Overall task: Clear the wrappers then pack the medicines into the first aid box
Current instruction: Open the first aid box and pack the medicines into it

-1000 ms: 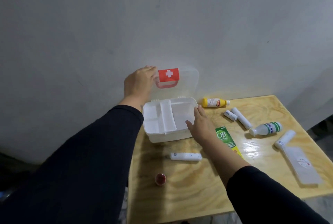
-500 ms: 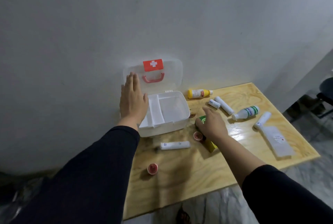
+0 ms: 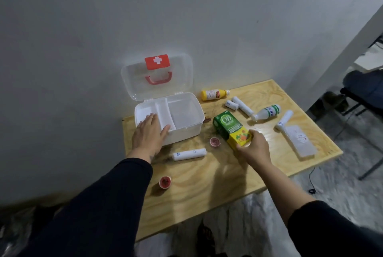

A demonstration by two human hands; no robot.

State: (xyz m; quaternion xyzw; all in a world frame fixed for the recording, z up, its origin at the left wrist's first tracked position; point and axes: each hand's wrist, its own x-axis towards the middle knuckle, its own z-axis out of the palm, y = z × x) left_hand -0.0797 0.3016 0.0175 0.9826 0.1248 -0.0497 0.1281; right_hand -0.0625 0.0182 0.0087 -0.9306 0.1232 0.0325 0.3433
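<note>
The white first aid box (image 3: 186, 128) stands open at the table's back left, its clear lid (image 3: 132, 82) with a red cross leaning on the wall. My left hand (image 3: 148, 134) lies flat on the box's front left corner, fingers apart. My right hand (image 3: 256, 149) grips the yellow end of a green medicine carton (image 3: 228, 125), lifted and tilted just right of the box. On the table lie a yellow bottle (image 3: 213, 94), a white bottle with green stripes (image 3: 267, 112), several white rolls (image 3: 189, 154), and a flat clear packet (image 3: 300, 141).
The small wooden table (image 3: 207, 184) stands against a grey wall. Two small red-filled caps (image 3: 165, 182) (image 3: 215, 141) sit on it. A chair and dark furniture (image 3: 362, 91) stand to the right on the grey floor.
My left hand left the lid and came down onto the box's front left corner. My right hand moved off the box, took hold of the green carton and lifted it.
</note>
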